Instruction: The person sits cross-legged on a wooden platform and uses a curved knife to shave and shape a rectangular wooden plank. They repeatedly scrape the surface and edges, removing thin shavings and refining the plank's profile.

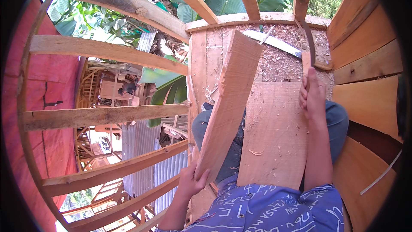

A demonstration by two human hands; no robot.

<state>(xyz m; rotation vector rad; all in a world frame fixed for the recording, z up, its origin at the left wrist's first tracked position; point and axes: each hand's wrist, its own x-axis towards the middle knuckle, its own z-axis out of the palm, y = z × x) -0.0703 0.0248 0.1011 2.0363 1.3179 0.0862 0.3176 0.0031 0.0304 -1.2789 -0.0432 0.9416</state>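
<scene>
My left hand [192, 182] grips the lower end of a long wooden board [231, 86], tilted up over my left leg. My right hand [314, 92] is closed round the lower end of a machete [310, 43], its dark, curved blade seen nearly edge-on and pointing away from me. The hand hides most of its handle. A short strip of pale wood [306, 61] shows beside the blade; I cannot tell whether it is part of the tool. Across my lap rests a second, wider board [272, 133], with a curled shaving on it.
Beyond my knees a pale metal blade [274, 42] lies among wood shavings [281, 64] on the plank floor. Wooden rails [107, 116] run along the left, above a drop to corrugated metal sheets [139, 152]. A plank wall [365, 103] stands close on the right.
</scene>
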